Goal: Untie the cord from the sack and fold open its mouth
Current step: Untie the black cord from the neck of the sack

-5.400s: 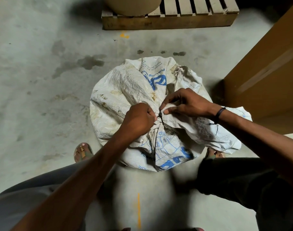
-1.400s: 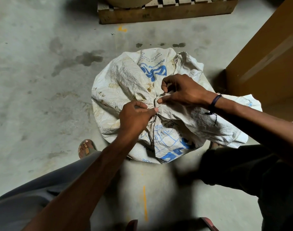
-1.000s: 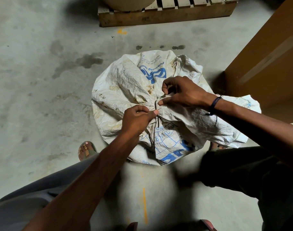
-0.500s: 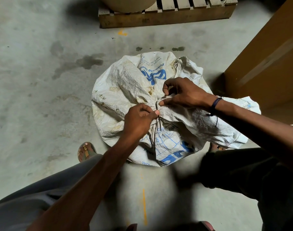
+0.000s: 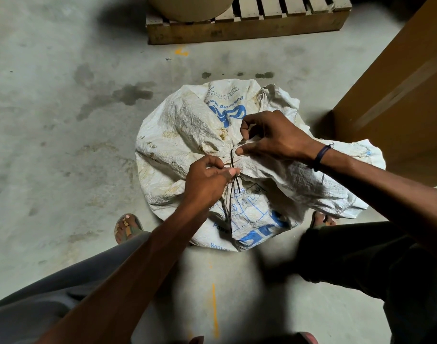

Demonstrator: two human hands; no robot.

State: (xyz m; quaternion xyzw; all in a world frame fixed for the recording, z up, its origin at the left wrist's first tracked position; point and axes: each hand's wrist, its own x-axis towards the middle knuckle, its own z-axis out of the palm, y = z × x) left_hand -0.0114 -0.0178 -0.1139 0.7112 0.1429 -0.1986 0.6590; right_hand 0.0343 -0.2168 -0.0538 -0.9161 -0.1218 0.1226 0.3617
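A white woven sack (image 5: 187, 130) with blue print stands on the concrete floor in front of me, its mouth gathered at the middle. A thin dark cord (image 5: 233, 175) is tied round the gathered neck, with loose ends hanging toward me. My left hand (image 5: 207, 180) pinches the cord at the knot between thumb and fingers. My right hand (image 5: 274, 137) sits just beyond the knot, its thumb and curled fingers pinching the bunched sack cloth. The knot itself is partly hidden between my fingers.
A wooden pallet (image 5: 249, 31) lies at the back, carrying a round tan drum (image 5: 190, 7). A large brown cardboard box (image 5: 398, 95) stands close on the right. My sandalled feet (image 5: 126, 227) flank the sack. The stained floor is open to the left.
Both hands stay at the knot and have worked at it with small finger movements. A loop of dark cord now shows between the two hands.
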